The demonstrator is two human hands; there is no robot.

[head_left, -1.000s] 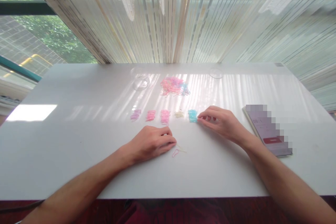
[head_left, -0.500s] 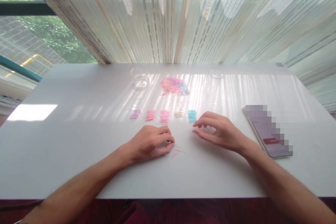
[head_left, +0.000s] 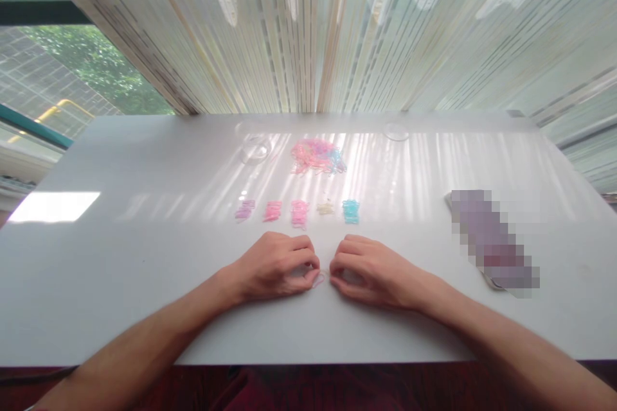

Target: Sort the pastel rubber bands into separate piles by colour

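Observation:
My left hand (head_left: 277,264) is closed in a pinch on the white table (head_left: 193,334). At its fingertips lies a small pink plastic loop, which looks like a safety-pin-style stitch marker (head_left: 318,280). My right hand (head_left: 373,273) faces it, thumb and forefinger pinched together at a pale yellowish stitch marker (head_left: 324,273). Both markers are partly hidden by the fingers, and I cannot tell whether they are linked. Just beyond my hands sit small sorted groups: purple (head_left: 245,210), coral pink (head_left: 272,210), pink (head_left: 299,213), pale yellow (head_left: 325,207) and blue markers (head_left: 351,211).
A mixed heap of colored markers (head_left: 318,157) lies farther back. Clear round dishes or lids stand on the far left (head_left: 256,149) and far right (head_left: 396,133). A phone (head_left: 491,241), partly blurred out, rests at right. String curtains (head_left: 308,32) hang behind the table.
My right hand has moved left and down from beside the blue group, its fingers closing in a pinch near the left fingertips. My left hand has stayed almost in place.

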